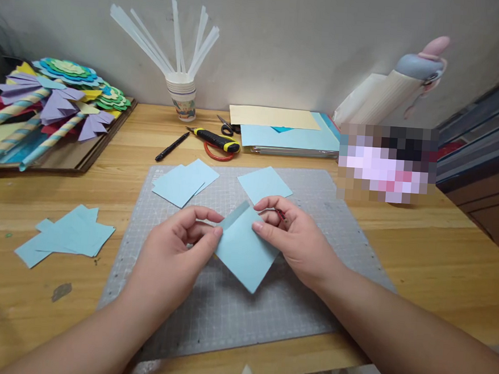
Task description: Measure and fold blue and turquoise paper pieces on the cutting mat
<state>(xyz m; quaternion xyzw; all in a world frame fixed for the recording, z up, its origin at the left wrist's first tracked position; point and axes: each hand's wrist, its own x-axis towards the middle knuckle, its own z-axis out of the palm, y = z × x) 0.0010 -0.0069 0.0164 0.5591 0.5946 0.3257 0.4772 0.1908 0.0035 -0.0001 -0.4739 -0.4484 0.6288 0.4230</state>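
Between my two hands is a light blue paper square (249,249), held above the grey cutting mat (181,313) with one corner towards me. Along its upper left edge a strip looks folded or overlapped; I cannot tell which. My left hand (188,245) pinches the left corner between thumb and fingers. On the right side, my right hand (293,235) grips the sheet, thumb on top and fingers behind. Farther back on the mat lie a few overlapping blue squares (179,186) and a single blue square (265,185). More blue paper pieces (69,234) overlap on the wooden table at left.
Behind the mat are a black pen (172,147), a yellow-black cutter (216,140), scissors (227,128) and a paper stack (289,139). A cup (182,100) holds white strips. Paper flowers (68,94) lie at left. A bottle (393,89) leans at the back right.
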